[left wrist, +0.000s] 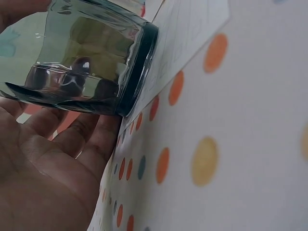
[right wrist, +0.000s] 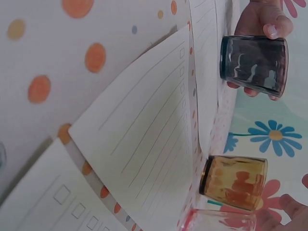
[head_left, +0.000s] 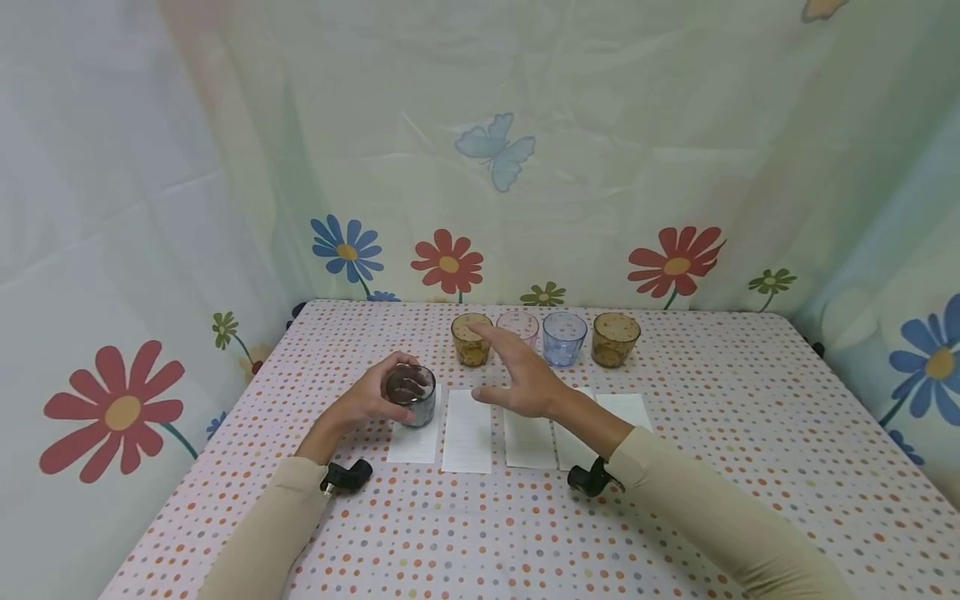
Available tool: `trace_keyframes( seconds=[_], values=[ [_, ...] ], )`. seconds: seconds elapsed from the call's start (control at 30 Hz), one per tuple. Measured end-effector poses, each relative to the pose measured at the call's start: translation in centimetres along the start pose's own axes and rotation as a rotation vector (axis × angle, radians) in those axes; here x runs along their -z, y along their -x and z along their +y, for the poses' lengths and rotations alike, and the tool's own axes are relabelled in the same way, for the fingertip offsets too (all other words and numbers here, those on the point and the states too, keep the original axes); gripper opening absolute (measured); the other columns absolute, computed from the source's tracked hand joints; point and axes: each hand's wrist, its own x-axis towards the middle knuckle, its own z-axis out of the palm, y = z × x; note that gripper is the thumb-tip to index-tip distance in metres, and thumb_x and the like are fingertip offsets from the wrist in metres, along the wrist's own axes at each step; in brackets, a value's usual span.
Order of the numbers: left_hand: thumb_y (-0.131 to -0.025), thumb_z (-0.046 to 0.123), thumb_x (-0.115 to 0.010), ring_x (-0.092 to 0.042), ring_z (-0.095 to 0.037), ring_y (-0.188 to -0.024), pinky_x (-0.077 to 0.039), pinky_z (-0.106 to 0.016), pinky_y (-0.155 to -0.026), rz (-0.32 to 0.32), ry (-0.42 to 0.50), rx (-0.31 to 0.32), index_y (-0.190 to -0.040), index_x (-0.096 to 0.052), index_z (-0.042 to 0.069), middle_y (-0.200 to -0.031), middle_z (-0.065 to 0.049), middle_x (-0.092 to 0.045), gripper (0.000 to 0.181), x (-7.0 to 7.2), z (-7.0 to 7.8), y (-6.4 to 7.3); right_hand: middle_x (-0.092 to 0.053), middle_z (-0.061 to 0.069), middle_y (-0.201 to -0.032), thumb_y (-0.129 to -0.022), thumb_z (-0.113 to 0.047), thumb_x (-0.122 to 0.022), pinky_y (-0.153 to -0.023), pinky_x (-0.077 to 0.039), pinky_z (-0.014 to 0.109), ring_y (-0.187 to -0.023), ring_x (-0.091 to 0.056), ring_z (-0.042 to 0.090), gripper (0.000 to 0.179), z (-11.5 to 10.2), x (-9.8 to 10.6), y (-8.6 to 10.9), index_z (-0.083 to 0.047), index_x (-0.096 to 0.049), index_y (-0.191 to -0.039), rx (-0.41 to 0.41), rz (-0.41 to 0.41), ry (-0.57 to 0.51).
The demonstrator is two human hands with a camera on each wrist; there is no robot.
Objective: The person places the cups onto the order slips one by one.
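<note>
My left hand (head_left: 369, 395) grips a dark grey tinted drinking glass (head_left: 420, 407), thumb on the near side and fingers around the far side. The glass is upright over the leftmost paper sheet (head_left: 412, 447); its base (left wrist: 139, 72) is at the paper, though I cannot tell whether it touches. My right hand (head_left: 527, 379) hangs above the table with thumb and fingers spread, holding nothing. In the head view its fingertips overlap the left amber glass (head_left: 471, 352). Beside that amber glass, a pink glass (right wrist: 224, 221) is partly hidden behind the hand.
A light blue glass (head_left: 564, 340) and another amber glass (head_left: 615, 340) continue the back row. Several lined paper sheets (head_left: 467, 442) with small checkboxes lie side by side across the middle. The dotted tablecloth (head_left: 450, 533) covers the table, and a flowered curtain (head_left: 585, 192) hangs behind it.
</note>
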Motion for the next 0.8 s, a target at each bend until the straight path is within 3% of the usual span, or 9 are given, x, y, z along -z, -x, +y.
trace_keyframes(
  seconds=[0.37,0.67,0.8],
  values=[
    [-0.072,-0.008,-0.08,-0.055,-0.05,-0.124,-0.055,-0.038,-0.097,0.012,0.011,0.018,-0.141,-0.037,-0.004,-0.134,-0.034,-0.053,0.082,-0.1,0.1,0.0,-0.03,0.006,-0.165,-0.085,-0.038,-0.076,-0.115,-0.025,0.067,-0.15,-0.028,0.036,0.091,-0.2,-0.3,-0.3,-0.019,-0.029,-0.161,-0.013,0.037,-0.022],
    [-0.072,-0.008,-0.08,-0.055,-0.051,-0.123,-0.055,-0.038,-0.097,0.016,0.003,0.001,-0.141,-0.037,-0.005,-0.133,-0.036,-0.052,0.081,-0.1,0.2,0.2,-0.029,0.007,-0.165,-0.086,-0.024,-0.079,-0.114,-0.034,0.06,-0.151,-0.027,0.033,0.091,-0.6,-1.1,-1.3,-0.018,-0.028,-0.161,-0.091,0.138,-0.234],
    [-0.073,-0.007,-0.08,-0.053,-0.054,-0.123,-0.054,-0.038,-0.098,0.011,0.004,-0.006,-0.141,-0.037,-0.006,-0.134,-0.038,-0.051,0.081,-0.2,0.1,0.1,-0.029,0.006,-0.166,-0.086,-0.024,-0.077,-0.117,-0.03,0.06,-0.152,-0.025,0.032,0.089,-0.8,-1.5,-1.4,-0.02,-0.028,-0.161,-0.119,0.197,-0.321]
  ],
)
